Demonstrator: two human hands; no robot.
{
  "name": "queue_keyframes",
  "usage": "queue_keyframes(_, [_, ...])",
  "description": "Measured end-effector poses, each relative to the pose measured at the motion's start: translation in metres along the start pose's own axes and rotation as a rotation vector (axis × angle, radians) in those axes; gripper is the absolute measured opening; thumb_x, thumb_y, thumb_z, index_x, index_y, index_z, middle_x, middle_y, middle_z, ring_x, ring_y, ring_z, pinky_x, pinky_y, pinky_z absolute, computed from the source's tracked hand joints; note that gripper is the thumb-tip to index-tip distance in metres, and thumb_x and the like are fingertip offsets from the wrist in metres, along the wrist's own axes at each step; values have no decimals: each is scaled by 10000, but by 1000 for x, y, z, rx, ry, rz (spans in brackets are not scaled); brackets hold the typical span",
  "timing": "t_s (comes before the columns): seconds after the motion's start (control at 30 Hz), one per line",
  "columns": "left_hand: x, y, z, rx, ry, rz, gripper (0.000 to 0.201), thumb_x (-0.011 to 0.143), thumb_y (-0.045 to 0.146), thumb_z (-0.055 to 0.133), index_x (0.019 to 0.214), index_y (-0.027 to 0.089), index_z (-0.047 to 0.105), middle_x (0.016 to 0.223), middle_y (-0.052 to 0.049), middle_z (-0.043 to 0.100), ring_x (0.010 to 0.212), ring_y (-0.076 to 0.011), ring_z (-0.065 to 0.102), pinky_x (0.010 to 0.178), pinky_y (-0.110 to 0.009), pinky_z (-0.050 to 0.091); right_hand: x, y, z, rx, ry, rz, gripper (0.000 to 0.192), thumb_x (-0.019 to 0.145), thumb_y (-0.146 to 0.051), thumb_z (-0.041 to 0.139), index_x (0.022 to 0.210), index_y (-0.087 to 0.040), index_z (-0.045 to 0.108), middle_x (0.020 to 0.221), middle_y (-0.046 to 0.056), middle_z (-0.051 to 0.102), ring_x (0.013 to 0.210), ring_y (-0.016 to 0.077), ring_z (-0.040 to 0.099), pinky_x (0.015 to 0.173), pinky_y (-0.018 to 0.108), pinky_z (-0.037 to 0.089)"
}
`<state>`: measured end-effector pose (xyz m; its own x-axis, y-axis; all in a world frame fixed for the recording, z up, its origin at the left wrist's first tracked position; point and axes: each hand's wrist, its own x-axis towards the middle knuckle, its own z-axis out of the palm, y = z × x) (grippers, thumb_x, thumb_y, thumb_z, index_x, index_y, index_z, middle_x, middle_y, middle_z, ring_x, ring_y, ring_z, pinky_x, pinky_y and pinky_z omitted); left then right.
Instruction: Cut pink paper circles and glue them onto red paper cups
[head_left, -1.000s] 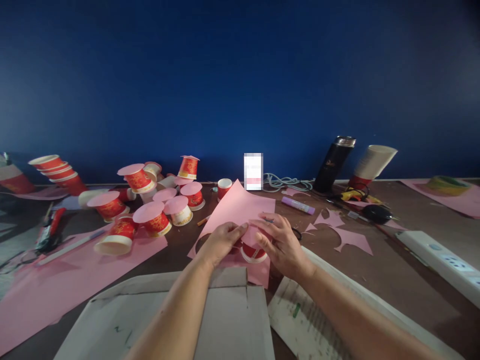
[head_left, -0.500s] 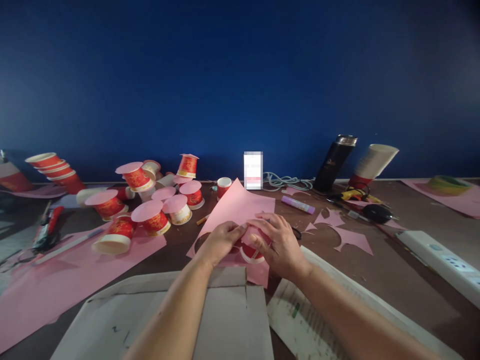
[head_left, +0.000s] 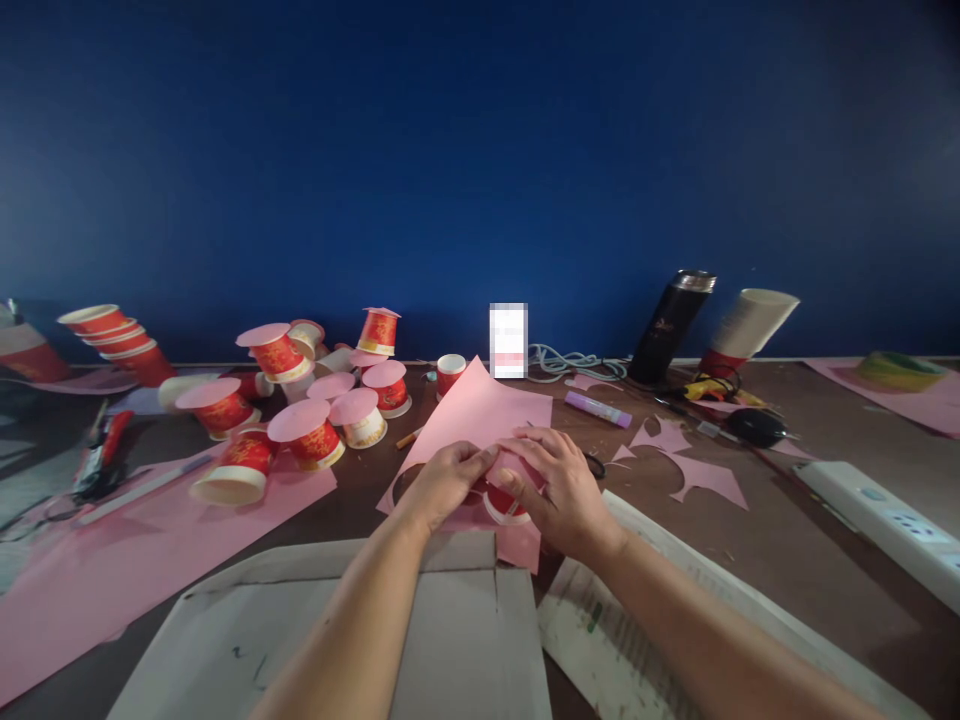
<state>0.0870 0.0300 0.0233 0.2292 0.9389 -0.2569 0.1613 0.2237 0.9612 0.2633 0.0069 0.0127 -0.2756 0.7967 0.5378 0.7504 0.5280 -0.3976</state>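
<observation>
From the head camera, the left hand (head_left: 442, 482) and right hand (head_left: 559, 490) are both closed around a red paper cup (head_left: 504, 505) lying on its side on a pink sheet (head_left: 480, 412) on the surface (head_left: 757, 540). Over the last second the grip hardly shifts; fingers keep pressing a pink disc (head_left: 508, 468) against the cup, so the pressing appears ongoing.

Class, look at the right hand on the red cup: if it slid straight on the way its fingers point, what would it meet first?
The right hand points left across the cup, so it would probably meet the left hand first, whose fingertips nearly touch it on the cup's pink top. Depth is hard to judge.
</observation>
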Motion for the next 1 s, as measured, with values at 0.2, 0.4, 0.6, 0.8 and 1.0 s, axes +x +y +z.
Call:
queue_keyframes(0.2, [1, -1, 0, 7, 8, 0, 453, 667, 604, 679, 728, 175, 544, 647, 17, 538, 592, -118, 517, 633, -263, 449, -6, 3, 0, -6, 24, -13, 424, 921, -485, 492, 1265, -258, 593, 1244, 97, 606, 1156, 279, 533, 983, 446, 414])
queue_keyframes(0.4, [2, -3, -1, 50, 35, 32, 450, 668, 602, 677, 716, 175, 545, 655, 12, 532, 592, -124, 509, 616, -267, 449, -7, 4, 1, 12, 43, -3, 442, 915, -508, 492, 1242, -234, 605, 1234, 106, 616, 1154, 282, 545, 983, 445, 421])
queue_keyframes(0.6, [2, -3, 0, 29, 28, 24, 431, 698, 590, 657, 731, 178, 535, 674, 12, 522, 613, -122, 512, 620, -259, 451, -8, 6, 1, 93, 65, 20, 421, 917, -483, 500, 1234, -225, 600, 1231, 109, 615, 1163, 279, 540, 998, 449, 423])
queue_keyframes(0.8, [3, -5, -1, 58, 47, 56, 457, 706, 627, 626, 697, 185, 513, 648, 18, 496, 610, -135, 528, 608, -274, 460, -9, 7, -1, 117, 90, 35, 390, 918, -457, 506, 1213, -230, 620, 1218, 107, 625, 1162, 276, 546, 1002, 463, 428])
queue_keyframes(1.0, [1, -2, 1, -2, 32, 7, 442, 696, 599, 652, 704, 185, 498, 653, 19, 507, 600, -130, 534, 614, -283, 472, -9, 8, 0, 141, 95, 50, 383, 918, -444, 519, 1209, -222, 633, 1213, 102, 629, 1164, 262, 547, 1011, 440, 427])
